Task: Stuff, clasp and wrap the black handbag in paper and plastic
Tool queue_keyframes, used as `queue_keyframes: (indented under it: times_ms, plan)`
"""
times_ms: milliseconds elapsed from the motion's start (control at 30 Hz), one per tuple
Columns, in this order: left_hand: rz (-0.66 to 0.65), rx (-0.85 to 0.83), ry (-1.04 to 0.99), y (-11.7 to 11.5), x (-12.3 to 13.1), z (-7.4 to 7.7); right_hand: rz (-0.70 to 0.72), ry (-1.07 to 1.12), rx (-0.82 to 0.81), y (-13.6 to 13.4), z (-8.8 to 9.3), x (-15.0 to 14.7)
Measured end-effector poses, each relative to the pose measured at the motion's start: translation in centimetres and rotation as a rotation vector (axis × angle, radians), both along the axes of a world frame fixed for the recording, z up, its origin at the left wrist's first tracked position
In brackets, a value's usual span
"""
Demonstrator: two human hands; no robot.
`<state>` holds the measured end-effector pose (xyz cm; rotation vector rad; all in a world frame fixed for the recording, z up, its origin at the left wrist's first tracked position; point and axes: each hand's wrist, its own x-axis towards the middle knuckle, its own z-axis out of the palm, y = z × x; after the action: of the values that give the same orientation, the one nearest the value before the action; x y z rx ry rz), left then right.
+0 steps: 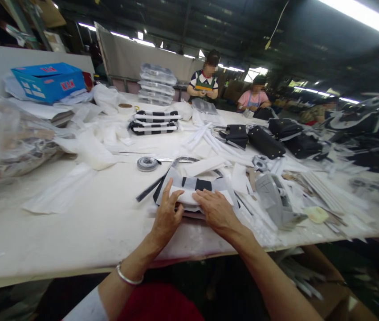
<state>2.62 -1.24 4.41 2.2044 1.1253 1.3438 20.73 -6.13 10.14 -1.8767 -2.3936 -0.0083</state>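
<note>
In front of me lies a black bag (204, 184) partly covered with white sheet material and a grey band. A white padding strip (189, 197) runs across its near side. My left hand (169, 215) is at the strip's left end, forefinger raised, the other fingers and thumb curled on its edge. My right hand (218, 210) lies over the right part of the strip, fingers stretched out and pressing on it. Just behind the bag is a loose white piece (205, 166). A dark strap (149, 189) sticks out on the left.
A grey tape roll (147, 163) lies behind the bag, and a grey tape dispenser (274, 198) stands to the right. Farther back are wrapped bags (154, 128), black bags (266, 141) and a blue box (50, 82). Two people work across the table (109, 240).
</note>
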Motion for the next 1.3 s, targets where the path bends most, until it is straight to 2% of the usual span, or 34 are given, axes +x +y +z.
queue_keyframes:
  times_ms: [167,267,400,533,667,800,867,1067,1167,1300]
  plan:
    - [-0.006,0.14,0.106,-0.5,0.0,-0.9,0.044,0.024,0.016,-1.3,-1.4,-0.1]
    - [0.001,0.227,0.281,-1.0,-0.2,-0.8,0.02,0.042,0.025,-1.8,-2.2,-0.7]
    - [0.103,0.218,0.562,-2.0,-0.9,1.2,-0.007,0.049,0.054,-1.9,-2.8,-1.3]
    - [0.068,0.264,0.526,-2.0,-1.2,3.7,0.002,0.061,0.091,-2.1,-3.3,-1.4]
    - [-0.062,0.125,0.489,-0.5,-0.8,4.2,0.001,0.063,0.105,-2.2,-3.5,-1.2]
    - [-0.255,0.013,0.636,1.4,-0.9,4.4,0.002,0.088,0.106,-2.1,-3.6,-1.2]
    - [-0.306,-0.015,0.687,2.3,-0.9,4.9,-0.008,0.094,0.095,-2.2,-3.5,-1.2]
    - [-0.335,-0.071,0.764,4.0,0.0,6.0,-0.035,0.114,0.044,-2.2,-2.7,-1.4]
    - [-0.334,-0.064,0.781,4.1,0.5,5.8,-0.052,0.167,0.005,-2.1,-2.6,-1.3]
    - [-0.272,-0.036,0.734,3.5,1.1,5.8,-0.112,0.271,-0.03,-2.0,-2.6,-1.0]
